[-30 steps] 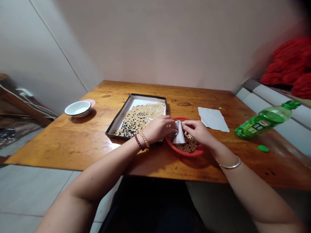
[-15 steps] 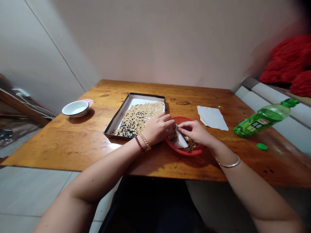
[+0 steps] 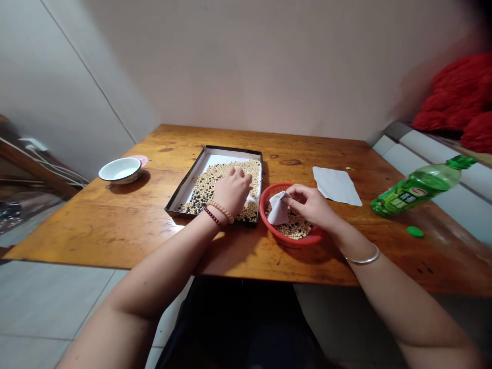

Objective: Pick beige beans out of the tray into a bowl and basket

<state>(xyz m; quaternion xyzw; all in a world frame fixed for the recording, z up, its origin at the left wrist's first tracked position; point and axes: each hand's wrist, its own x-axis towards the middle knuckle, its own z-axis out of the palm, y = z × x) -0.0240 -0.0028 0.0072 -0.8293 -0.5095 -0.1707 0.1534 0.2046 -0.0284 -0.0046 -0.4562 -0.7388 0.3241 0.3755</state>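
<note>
My right hand (image 3: 309, 204) pinches a soft white cloth (image 3: 279, 210) by its top. The cloth hangs in folds inside a red plastic basket (image 3: 292, 240), over a layer of mixed beans (image 3: 298, 225). To the left, my left hand (image 3: 232, 190) is lowered over a shallow black-rimmed tray (image 3: 182, 192), its fingers bent down among yellow and dark beans (image 3: 205, 192). Those fingertips are hidden, and so is anything between them. Something small and white shows beside that hand, too unclear to name.
A white enamel bowl (image 3: 120, 170) stands at the left on the wooden table (image 3: 96, 230), a pink round item (image 3: 140, 160) behind it. Right of the basket lie a flat white sheet (image 3: 338, 185), a tilted green drink bottle (image 3: 418, 190) and a green cap (image 3: 415, 232).
My left hand has gone from the cloth in the basket leftward to the beans in the tray. My right hand keeps hold of the cloth, which now hangs more upright.
</note>
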